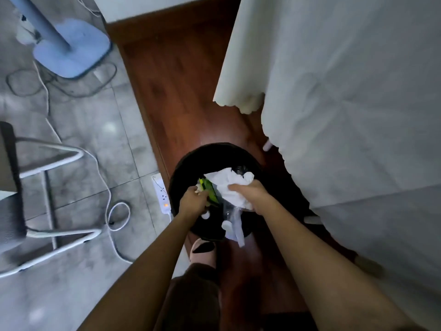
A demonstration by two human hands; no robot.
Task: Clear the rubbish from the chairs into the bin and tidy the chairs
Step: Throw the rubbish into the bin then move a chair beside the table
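A round black bin [191,161] stands on the wooden floor right below me. Both hands are over its mouth. My left hand [192,200] is shut on a green wrapper [210,191] with some small white scraps. My right hand [250,194] grips crumpled white paper [225,185], and a clear plastic bag [235,223] hangs below it over the bin's near rim. A chair with a white metal frame [55,161] stands at the left on the grey tiles; its seat is mostly out of view.
A white power strip [161,192] with cables lies on the tiles just left of the bin. A blue fan base [71,48] stands at the far left. White cloth [346,103] drapes down on the right. My slippered foot [202,253] is behind the bin.
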